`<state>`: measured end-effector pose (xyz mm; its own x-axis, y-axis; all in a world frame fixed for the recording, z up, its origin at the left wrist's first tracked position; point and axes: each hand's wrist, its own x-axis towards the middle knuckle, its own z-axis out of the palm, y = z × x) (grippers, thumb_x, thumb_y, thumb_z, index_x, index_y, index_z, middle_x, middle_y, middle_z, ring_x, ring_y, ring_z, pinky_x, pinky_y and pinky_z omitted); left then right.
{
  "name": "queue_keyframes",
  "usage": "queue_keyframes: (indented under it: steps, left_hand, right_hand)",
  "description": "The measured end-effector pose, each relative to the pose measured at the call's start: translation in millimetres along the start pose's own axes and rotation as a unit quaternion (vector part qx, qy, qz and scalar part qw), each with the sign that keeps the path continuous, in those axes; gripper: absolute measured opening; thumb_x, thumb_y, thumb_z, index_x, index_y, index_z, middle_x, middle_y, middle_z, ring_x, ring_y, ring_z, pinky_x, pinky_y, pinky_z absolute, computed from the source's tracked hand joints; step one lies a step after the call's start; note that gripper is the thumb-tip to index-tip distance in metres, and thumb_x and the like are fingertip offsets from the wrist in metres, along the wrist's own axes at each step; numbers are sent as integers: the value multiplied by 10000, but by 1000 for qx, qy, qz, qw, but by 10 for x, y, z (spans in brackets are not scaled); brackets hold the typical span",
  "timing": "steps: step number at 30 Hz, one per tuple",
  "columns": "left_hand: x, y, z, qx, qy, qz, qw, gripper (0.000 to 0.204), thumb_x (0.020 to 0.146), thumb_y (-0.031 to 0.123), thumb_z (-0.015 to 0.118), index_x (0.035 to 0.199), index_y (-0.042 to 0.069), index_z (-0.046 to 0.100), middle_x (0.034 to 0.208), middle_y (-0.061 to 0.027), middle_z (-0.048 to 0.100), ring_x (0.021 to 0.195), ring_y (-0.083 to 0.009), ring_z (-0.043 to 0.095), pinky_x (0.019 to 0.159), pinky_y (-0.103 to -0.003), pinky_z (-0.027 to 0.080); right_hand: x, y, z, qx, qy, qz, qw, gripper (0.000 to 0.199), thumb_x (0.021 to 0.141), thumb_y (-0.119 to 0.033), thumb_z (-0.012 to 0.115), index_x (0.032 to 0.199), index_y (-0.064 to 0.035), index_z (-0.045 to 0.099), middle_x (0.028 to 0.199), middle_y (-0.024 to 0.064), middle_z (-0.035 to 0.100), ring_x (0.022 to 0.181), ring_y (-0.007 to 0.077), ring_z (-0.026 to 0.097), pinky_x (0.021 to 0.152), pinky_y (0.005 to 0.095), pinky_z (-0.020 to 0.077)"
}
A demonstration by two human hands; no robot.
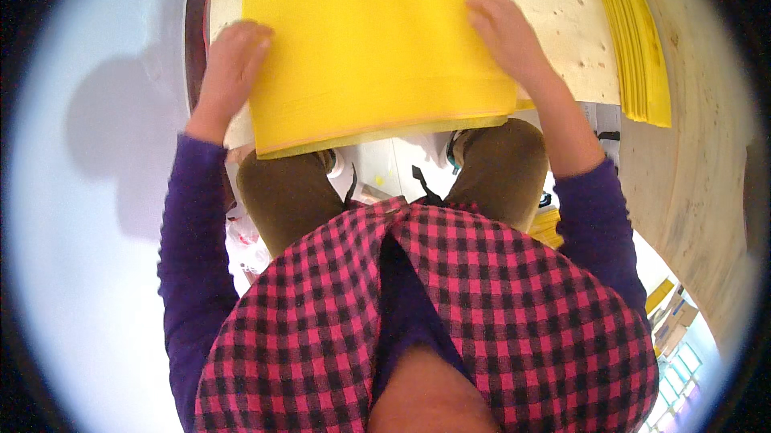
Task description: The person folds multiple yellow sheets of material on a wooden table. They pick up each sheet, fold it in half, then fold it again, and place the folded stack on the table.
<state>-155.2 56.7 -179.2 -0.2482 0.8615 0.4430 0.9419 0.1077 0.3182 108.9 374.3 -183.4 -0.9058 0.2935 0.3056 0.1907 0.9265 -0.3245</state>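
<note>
A large yellow cloth sheet (369, 39) lies on the pale wooden tabletop, its near edge overhanging above my knees. That edge shows more than one layer. My left hand (234, 63) is at the sheet's left side, fingers curled in at its border. On the opposite border, my right hand (504, 35) has its fingers bent over the cloth, slightly farther away than the left. Both hands look closed on the sheet's edges, though the undersides of the fingers are hidden and a little blurred.
A stack of folded yellow cloths (634, 47) sits on a wooden surface (699, 112) to the right. More yellow material (548, 228) shows low beside my right knee. A white wall (104, 192) rises close on the left. A clear plastic bag (247, 244) lies by my left leg.
</note>
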Motion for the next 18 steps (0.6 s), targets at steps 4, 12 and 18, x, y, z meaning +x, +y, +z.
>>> queue_keyframes:
  steps: [4,12,18]
  left_hand:
    - [44,67,98,13,-29,-25,999,196,884,186,525,968,30,609,1004,-170,602,988,-364,537,861,-433,420]
    - [-27,27,29,-11,-11,1,1000,220,882,202,531,967,15,608,989,-156,604,968,-351,545,856,-420,423]
    - [177,-19,74,-13,-32,-57,998,218,875,207,540,958,20,616,983,-155,605,965,-348,547,857,-420,422]
  right_hand:
    - [-38,-131,78,-10,-10,-21,1000,359,896,-299,520,1085,-3,593,1120,184,584,1075,349,519,969,417,389]
    - [-76,-95,-31,-29,-38,18,999,369,882,-301,540,1094,-4,595,1144,183,582,1081,355,520,965,416,396]
    - [186,-145,35,-9,-5,75,997,355,886,-290,530,1073,3,598,1119,181,587,1073,354,513,966,422,387]
